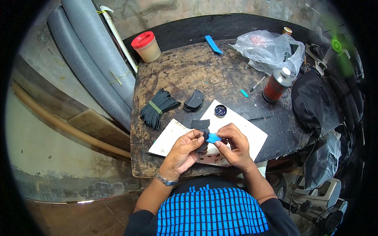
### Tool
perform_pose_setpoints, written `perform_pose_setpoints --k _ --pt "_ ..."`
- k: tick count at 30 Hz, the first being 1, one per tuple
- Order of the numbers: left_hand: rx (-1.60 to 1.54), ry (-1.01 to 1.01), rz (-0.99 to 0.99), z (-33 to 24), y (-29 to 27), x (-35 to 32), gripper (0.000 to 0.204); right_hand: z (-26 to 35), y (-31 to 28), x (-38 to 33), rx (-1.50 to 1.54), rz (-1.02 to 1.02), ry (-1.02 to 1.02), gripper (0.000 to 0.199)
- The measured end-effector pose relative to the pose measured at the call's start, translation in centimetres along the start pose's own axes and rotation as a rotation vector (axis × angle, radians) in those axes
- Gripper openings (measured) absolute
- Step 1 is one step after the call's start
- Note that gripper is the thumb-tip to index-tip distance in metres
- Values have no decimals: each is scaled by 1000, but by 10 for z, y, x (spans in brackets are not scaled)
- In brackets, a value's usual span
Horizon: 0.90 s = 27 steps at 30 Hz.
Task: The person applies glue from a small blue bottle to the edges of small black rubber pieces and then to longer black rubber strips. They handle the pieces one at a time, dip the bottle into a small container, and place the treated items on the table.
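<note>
Left hand [184,151] clenched around a dark curved piece [203,144], thumb on top, keeping it steady just above the white board [252,135]. Right hand [233,146] pinching a small blue scrap [214,138] between thumb and fingertips, pressed against the dark piece's upper edge, apparently to wipe or spread something along it. Both held close to the body, over the near edge of the counter [189,74], probably for a close look. Another dark piece [200,124] lying flat on the board just beyond the hands, and a small round open tin [220,111] of dark stuff farther up, within easy reach. More dark pieces [194,100] stacked off the board beside a banded bundle of black strips [157,107]. Metal can [277,84] and plastic bag [269,49] well apart, toward the far right.
</note>
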<state>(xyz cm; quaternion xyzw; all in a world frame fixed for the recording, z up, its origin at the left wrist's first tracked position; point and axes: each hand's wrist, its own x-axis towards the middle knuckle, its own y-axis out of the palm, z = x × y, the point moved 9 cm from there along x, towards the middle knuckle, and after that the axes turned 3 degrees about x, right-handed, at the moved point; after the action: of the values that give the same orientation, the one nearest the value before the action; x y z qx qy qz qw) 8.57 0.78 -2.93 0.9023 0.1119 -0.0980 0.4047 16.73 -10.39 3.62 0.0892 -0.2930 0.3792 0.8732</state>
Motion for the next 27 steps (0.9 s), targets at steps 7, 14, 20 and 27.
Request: perform_pose_setpoints --k 7,14,20,27 --pt "-31 0 -18 3 -1 0 17 17 3 -2 -133 -27 -146 29" --pt "-20 35 -60 -1 -7 2 13 22 10 -1 -98 75 -165 29" --pt "-42 53 -134 -7 -6 -1 20 20 10 -3 -36 78 -162 27" --pt "-42 141 -196 -16 -8 -4 25 -11 -13 -2 32 -184 93 18"
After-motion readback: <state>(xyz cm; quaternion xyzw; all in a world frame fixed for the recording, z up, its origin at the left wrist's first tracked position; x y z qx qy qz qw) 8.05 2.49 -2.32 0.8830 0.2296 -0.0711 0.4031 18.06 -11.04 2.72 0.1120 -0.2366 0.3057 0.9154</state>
